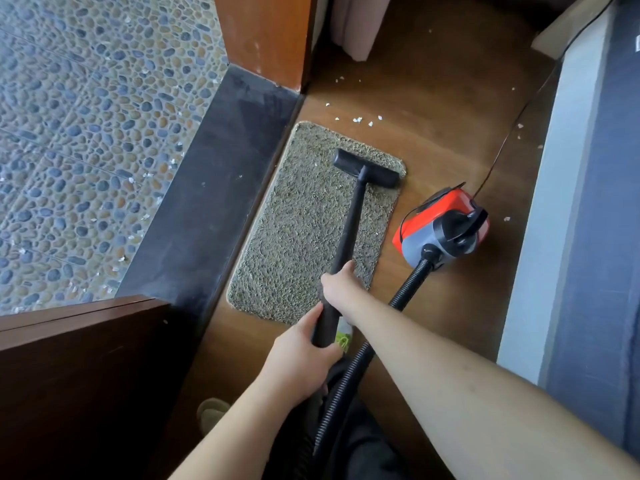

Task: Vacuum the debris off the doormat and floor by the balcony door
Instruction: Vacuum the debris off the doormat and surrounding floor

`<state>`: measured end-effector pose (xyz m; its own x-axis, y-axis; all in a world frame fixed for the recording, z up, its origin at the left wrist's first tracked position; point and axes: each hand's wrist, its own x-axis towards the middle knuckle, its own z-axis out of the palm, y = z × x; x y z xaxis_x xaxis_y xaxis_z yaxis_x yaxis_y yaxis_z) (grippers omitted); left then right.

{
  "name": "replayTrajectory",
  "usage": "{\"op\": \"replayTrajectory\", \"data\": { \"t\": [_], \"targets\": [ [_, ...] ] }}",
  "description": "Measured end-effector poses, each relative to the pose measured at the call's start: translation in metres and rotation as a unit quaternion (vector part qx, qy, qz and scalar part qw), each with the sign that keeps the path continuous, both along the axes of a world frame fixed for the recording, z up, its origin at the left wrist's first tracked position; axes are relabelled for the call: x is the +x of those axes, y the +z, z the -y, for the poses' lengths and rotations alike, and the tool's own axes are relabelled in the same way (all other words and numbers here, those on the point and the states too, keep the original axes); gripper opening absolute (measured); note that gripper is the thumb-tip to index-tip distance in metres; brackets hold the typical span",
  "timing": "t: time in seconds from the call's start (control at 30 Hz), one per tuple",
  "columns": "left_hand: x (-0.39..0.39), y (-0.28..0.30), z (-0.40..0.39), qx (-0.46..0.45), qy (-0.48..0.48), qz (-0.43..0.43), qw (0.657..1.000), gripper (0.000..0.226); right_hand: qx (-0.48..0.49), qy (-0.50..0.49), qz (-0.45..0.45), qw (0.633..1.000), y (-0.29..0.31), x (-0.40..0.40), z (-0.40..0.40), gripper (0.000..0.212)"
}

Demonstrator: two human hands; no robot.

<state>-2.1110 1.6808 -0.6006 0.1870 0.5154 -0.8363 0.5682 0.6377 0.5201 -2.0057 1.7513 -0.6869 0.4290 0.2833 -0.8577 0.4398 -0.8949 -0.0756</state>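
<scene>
Black wand gripped by left hand, right hand; nozzle on doormat.

Doormat lying on the wooden floor, its left edge running beside the door threshold; pebble-tiled balcony lying left of the threshold. Nozzle head resting on the mat's far end, wand running back toward the viewer. Right hand gripping the wand farther along, left hand nearer the viewer. Vacuum canister sitting on the floor just right of the mat, hose trailing from its near end. Debris lying on the floor beyond the mat
</scene>
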Motion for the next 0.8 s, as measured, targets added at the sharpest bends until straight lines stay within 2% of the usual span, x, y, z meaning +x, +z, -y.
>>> {"op": "replayTrajectory", "data": {
  "t": [0.23,0.43,0.63,0.8],
  "targets": [
    [-0.029,0.018,-0.016,-0.014,0.015,-0.022,1.0,0.077,0.016,-0.003,-0.03,0.999,0.015,-0.037,-0.019,0.068],
    [-0.08,0.029,0.022,-0.001,0.026,-0.04,0.999,0.067,0.0,0.028,-0.068,0.997,0.021,-0.09,0.018,0.073],
    [-0.105,0.034,0.069,-0.025,0.069,-0.016,0.997,0.069,-0.03,0.084,-0.041,0.995,0.017,-0.113,0.071,0.072],
    [-0.099,0.022,0.064,-0.019,0.083,-0.005,0.996,0.071,-0.016,0.1,-0.016,0.995,0.011,-0.108,0.059,0.072]
  ]
}}
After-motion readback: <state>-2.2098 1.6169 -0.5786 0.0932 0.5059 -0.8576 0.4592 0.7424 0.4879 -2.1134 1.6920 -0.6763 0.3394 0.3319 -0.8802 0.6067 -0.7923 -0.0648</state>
